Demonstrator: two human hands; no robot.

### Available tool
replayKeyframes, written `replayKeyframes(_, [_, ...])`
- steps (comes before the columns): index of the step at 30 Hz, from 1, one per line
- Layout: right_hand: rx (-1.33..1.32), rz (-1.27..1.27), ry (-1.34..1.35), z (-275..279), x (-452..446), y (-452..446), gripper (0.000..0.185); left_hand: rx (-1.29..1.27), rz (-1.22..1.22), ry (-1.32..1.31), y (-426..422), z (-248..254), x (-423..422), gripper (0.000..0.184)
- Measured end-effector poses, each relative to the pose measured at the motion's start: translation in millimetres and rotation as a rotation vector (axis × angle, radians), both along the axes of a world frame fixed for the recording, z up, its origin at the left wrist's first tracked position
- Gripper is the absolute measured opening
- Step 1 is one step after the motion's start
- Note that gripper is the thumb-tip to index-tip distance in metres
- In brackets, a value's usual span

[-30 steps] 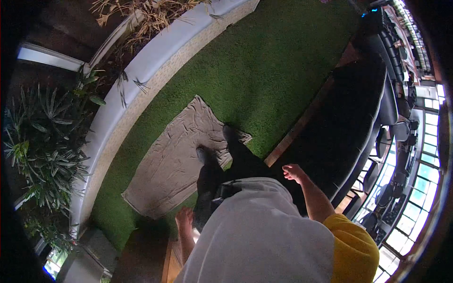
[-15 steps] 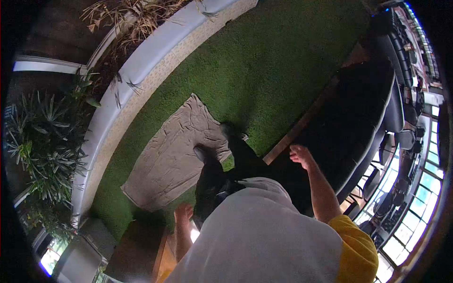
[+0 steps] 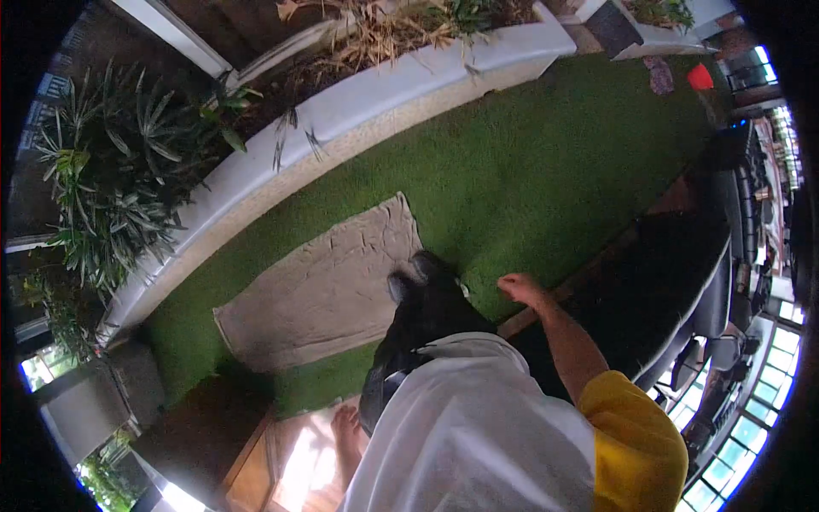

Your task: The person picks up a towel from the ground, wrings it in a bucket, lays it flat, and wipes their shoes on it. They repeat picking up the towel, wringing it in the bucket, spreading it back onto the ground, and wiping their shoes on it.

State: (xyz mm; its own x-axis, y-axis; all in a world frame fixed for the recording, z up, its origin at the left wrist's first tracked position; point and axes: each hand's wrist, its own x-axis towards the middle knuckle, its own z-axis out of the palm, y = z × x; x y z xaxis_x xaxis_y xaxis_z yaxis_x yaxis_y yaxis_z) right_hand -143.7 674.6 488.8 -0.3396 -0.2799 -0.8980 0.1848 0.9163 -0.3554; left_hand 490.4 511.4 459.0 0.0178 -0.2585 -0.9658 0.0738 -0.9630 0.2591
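Observation:
A wrinkled beige cloth (image 3: 320, 290) lies spread on the green turf floor. My dark shoes (image 3: 409, 277) rest at its right end. In the air to the right of my legs is my right hand (image 3: 519, 290), fingers curled inward with nothing visible in them. Down beside my left hip, my left hand (image 3: 345, 424) hangs over a sunlit patch of floor, partly blurred, so its fingers do not show clearly. Neither hand touches the cloth.
A low curved white-topped wall (image 3: 358, 119) borders the turf, with leafy plants (image 3: 128, 179) behind it. A wooden cabinet (image 3: 213, 439) stands at lower left. A dark curved counter-like surface (image 3: 631, 286) and chairs (image 3: 712, 294) line the right. A red object (image 3: 699, 77) lies far off.
The view has turned, bringing more far turf and the red object into sight. My feet have come closer together at the cloth's right end. Both hands remain away from the cloth.

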Motion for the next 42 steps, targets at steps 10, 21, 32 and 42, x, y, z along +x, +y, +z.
replayKeyframes(10, [-0.096,-0.236,-0.002,-17.4,-53.5,-28.7,0.035,-0.038,-0.371,-0.055,-106.2,-17.6,-216.0,0.017])
replayKeyframes(21, [-0.186,-0.535,-0.39,-138.1,-77.9,-18.2,0.035,-0.058,-0.306,-0.068,-155.8,3.2,-211.3,0.012])
replayKeyframes(32, [0.013,-0.309,-0.224,-54.0,-87.2,-149.2,0.019,-0.294,-0.382,-0.065,-195.7,36.5,-174.4,0.01])
replayKeyframes(42, [-0.048,-0.19,-0.233,-73.3,-113.1,-211.9,0.021,-0.178,-0.14,-0.161,-225.2,54.3,-159.4,0.008])
